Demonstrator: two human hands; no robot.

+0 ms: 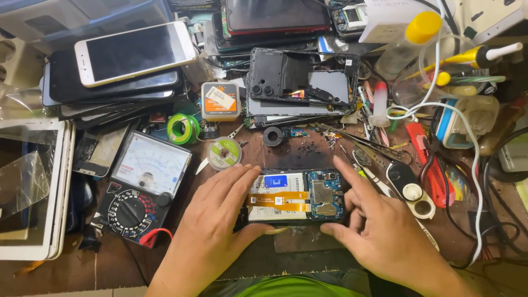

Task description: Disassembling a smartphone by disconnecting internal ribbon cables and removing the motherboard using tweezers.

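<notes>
— Opened phone (295, 197), back cover off, lying flat near the middle of the workbench (308, 154). Battery and orange ribbon cable showing on its left part, blue circuit board with a metal shield on its right.

— Starting far left?

— White tablet (33, 187) at the left edge. Stack of phones (118, 71) far left, a white one on top. Nearer, a black multimeter (144, 190) with a needle dial and round selector knob, just left of the opened phone.

— And the hands?

— Left hand (212, 231) resting on the opened phone's left end, fingers spread flat over the battery edge, thumb along the near side; not closed around anything. Right hand (379, 228) at the right end, index finger lying along the circuit-board edge, thumb at the near corner, other fingers loosely curled. Steadying the phone between them, neither hand clenched.

— Beyond that?

— Green solder spool (183, 128) and a flat round reel (224, 153) far of the left hand. Second dismantled phone (300, 82) farther back. Tweezers (357, 140), red cutter (432, 165) and a white cable (467, 137) to the right.
</notes>
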